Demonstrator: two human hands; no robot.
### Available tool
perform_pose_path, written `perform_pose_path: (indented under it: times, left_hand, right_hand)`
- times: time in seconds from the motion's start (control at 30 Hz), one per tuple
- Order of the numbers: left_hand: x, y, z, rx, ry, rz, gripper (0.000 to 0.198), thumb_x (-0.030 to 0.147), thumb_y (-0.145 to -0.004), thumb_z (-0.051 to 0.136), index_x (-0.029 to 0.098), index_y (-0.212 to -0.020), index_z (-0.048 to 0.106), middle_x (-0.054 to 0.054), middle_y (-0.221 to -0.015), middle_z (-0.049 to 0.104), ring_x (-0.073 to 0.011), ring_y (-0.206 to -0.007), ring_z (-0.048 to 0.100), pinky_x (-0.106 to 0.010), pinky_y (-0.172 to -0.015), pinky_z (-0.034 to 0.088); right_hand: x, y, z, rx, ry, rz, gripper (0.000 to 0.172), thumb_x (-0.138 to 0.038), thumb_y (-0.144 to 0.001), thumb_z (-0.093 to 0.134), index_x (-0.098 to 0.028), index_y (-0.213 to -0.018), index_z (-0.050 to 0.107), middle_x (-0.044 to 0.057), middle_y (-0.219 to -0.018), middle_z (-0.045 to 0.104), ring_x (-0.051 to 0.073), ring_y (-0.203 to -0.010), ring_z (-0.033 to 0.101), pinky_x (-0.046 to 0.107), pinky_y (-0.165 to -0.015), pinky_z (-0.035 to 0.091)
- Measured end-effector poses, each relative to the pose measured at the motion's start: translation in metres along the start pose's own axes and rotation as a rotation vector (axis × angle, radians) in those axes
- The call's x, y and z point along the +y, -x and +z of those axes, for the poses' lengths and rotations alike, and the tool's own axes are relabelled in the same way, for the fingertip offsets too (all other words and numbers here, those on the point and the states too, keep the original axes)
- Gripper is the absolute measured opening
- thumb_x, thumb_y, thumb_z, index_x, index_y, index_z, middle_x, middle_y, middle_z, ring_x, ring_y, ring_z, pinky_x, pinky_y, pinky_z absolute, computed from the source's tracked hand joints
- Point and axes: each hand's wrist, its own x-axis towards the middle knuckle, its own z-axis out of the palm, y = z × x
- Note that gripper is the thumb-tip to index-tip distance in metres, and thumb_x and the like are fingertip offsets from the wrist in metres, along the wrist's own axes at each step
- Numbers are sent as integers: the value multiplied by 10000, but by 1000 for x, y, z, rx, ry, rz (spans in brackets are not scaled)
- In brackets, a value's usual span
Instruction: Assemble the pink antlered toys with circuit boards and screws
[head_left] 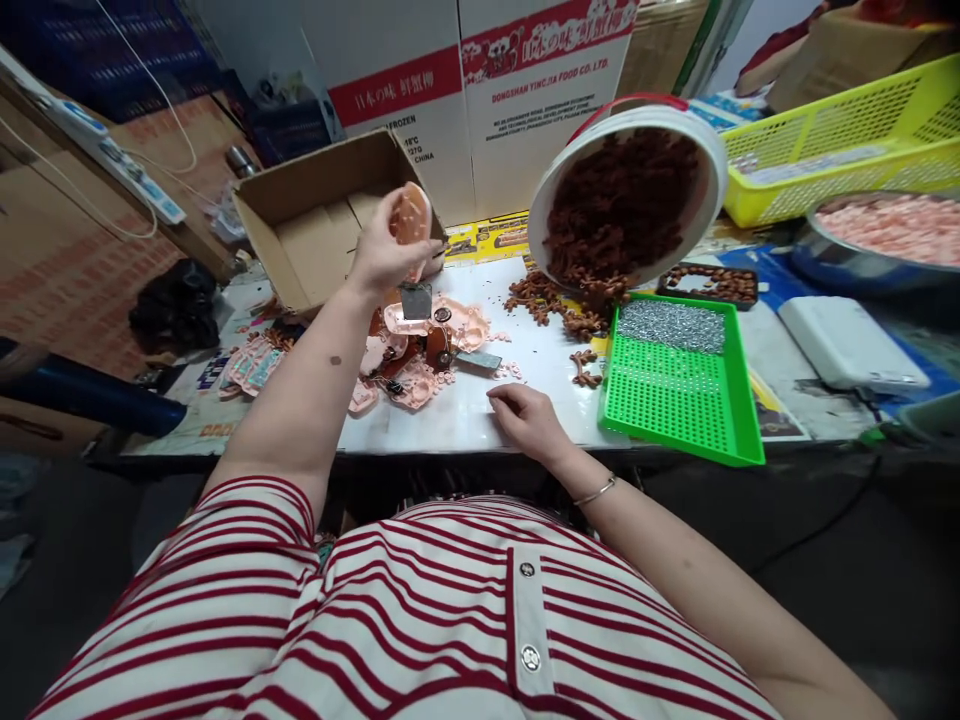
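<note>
I take the green tray (pixel 667 400) as my landmark, and from it I tell all places. The work seems to me somewhere in its middle, but this is only my judgement from how things lie. One pinkish plastic shell (pixel 411 222) is lifted, well to the left of the tray and farther back than it. On the tabletop (pixel 442 430), also left of the tray, a heap of pink plastic casings (pixel 416 388) lies loose, with small pink pieces around it. A flat grey plate (pixel 480 360) lies at the heap's edge on the side toward the tray. Many brown pieces (pixel 551 300) spill out behind the tray and to its left, from the tilted white bucket (pixel 716 180), which holds plenty more. Tiny silver parts (pixel 671 327) gather at the tray's far end.

About the grip: the left hand (pixel 379 245) is closed on the shell, thumb and fingers pressing it, beside the open cardboard box (pixel 322 175), far left of the tray. A dark grey square block (pixel 417 302) shows just below; whether it touches the shell, I cannot tell. The right hand (pixel 525 415) rests near the tray's left side, fingers curled loosely together; whether something is inside them, I cannot see.
</note>
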Motion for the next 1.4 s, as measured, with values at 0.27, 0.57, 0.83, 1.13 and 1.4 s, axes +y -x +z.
perform_pose_path:
  times: [0.27, 0.57, 0.83, 1.13, 1.4]
  left_hand:
    - [22, 14, -14, 51, 119, 6, 671, 506, -682, 870, 310, -1246, 564, -20, -982, 625, -266, -1158, 630, -418, -934, 535]
    - [44, 99, 31, 26, 312, -111, 644, 447, -549, 955, 244, -1023, 569, -21, -982, 648, -190, -995, 660, -307, -883, 534]
    - [44, 140, 46, -48, 526, -420, 661, 735, -657, 797, 236, -1057, 632, -46, -987, 725, -210, -884, 734, -332, -824, 580]
    - [32, 149, 15, -704, 493, -679, 985, 959, -629, 564, 187, -1229, 686, -203, -1148, 752, -335, -817, 759, -391, -579, 615]
    - [29, 165, 6, -715, 471, -661, 736, 458, -591, 806, 198, -1267, 678, -198, -1164, 732, -333, -806, 736, -422, -624, 600]
  right_hand:
    - [2, 0, 1, 3, -54, 16, 201, -381, -849, 614, -216, -830, 727, 85, -846, 766, 223, -802, 710, 397, -820, 573]
    - [-50, -52, -27, 162, -123, -154, 566, -547, -848, 708, -224, -1304, 613, 133, -1251, 701, 234, -1041, 677, 399, -922, 568]
    - [-76, -67, -52, 145, 51, -337, 379, -519, -1011, 484, -220, -1104, 697, 90, -1029, 754, 217, -932, 672, 371, -853, 545]
    - [-81, -72, -82, -218, 51, -373, 335, -461, -1005, 489, -208, -1016, 708, 34, -893, 734, 164, -793, 636, 277, -727, 488]
    - [-65, -66, -62, -99, -402, -138, 430, -624, -918, 611, -234, -1077, 697, 38, -1049, 745, 163, -962, 678, 314, -880, 554]
